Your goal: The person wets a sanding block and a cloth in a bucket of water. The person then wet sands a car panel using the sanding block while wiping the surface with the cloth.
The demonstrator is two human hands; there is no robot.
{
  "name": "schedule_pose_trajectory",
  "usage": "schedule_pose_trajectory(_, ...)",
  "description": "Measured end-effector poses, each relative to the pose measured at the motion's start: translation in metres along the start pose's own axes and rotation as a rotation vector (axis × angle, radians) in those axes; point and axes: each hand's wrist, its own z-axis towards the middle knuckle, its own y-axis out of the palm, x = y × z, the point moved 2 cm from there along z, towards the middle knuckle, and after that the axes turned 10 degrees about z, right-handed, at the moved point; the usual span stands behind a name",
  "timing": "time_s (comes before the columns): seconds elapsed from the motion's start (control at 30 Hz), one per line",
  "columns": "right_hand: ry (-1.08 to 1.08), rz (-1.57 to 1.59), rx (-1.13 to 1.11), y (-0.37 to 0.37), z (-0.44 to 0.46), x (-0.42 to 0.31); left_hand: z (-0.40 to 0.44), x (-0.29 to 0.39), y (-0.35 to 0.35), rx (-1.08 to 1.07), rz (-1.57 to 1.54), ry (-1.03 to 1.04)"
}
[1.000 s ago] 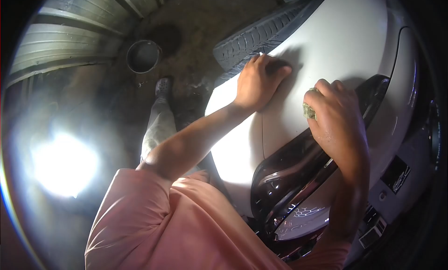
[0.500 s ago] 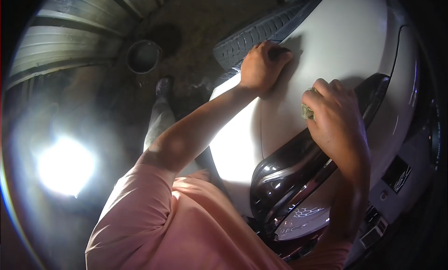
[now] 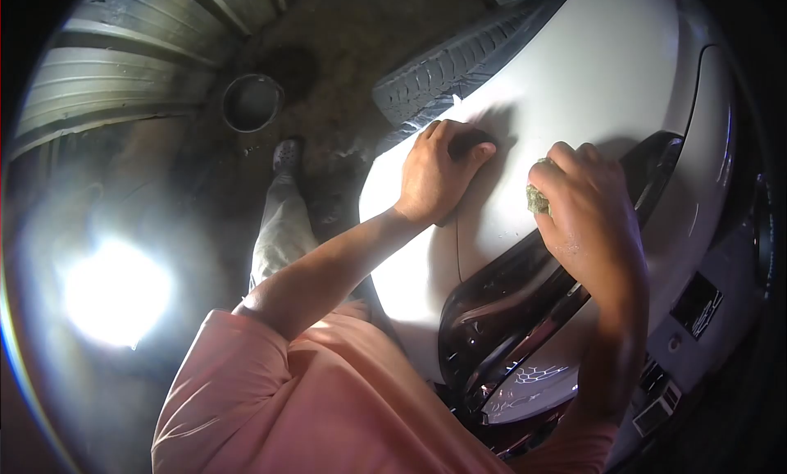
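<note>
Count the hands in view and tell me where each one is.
2. The left hand is at the white car panel, near the tire. The right hand is beside the dark lamp, gripping a greenish pad. No other hands show.

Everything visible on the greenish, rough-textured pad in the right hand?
The greenish, rough-textured pad looks spongy or fibrous, its surface mottled. The bare right hand grips it over the glossy white car panel, a small part showing beside the thumb. The rest is hidden; full shape and panel contact can't be told.
</note>
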Motion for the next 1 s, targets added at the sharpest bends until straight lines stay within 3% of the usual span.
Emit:
schedule_pose_trajectory(0.13,0.011,-0.002,-0.015,-0.001,0.000,-0.003,0.047,0.011,0.007,-0.040,-0.054,-0.045)
schedule_pose_trajectory(0.37,0.006,-0.026,0.014,-0.003,-0.001,-0.006,-0.006,0.002,-0.012,-0.077,0.001,0.011)
schedule_pose_trajectory(0.5,0.019,0.021,-0.028,-0.002,-0.003,-0.004,0.045,0.006,0.003,-0.067,-0.061,-0.042)
schedule_pose_trajectory(0.67,-0.005,0.014,0.008,-0.001,-0.002,-0.002,-0.011,-0.007,-0.009,-0.045,0.004,0.058)
schedule_pose_trajectory(0.8,0.030,-0.009,-0.043,-0.004,-0.002,-0.006,0.047,-0.003,0.008,-0.060,-0.029,-0.062)
schedule_pose_trajectory(1.0,0.018,0.027,-0.030,-0.003,0.001,-0.002,-0.004,-0.003,-0.008,-0.070,0.016,0.047)
